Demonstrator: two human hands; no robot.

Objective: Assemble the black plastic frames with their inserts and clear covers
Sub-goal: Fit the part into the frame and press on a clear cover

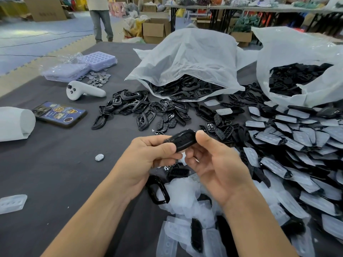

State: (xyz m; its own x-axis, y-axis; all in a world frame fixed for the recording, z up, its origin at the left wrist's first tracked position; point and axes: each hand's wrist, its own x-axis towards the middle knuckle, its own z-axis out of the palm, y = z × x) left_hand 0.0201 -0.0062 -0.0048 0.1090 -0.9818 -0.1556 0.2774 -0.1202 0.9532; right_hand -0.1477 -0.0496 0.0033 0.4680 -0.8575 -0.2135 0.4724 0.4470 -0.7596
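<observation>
Both hands hold one black plastic frame [182, 140] above the table's middle; a dark insert seems to sit in it. My left hand [148, 160] grips its left end with curled fingers. My right hand [213, 164] pinches its right end, thumb on top. Below them lies an empty black frame [157, 191]. Loose frames [130, 106] are heaped further back, and black button inserts [222, 127] are scattered to the right. Clear covers [185, 199] lie in a pile under my right forearm.
Two white plastic bags [187, 58] [297, 58] spill black parts at the back. Stacked finished pieces [297, 145] fill the right side. A white controller [83, 90], a phone [59, 114], coin cells [98, 78], one loose coin cell [99, 157] and purple trays [98, 59] lie left.
</observation>
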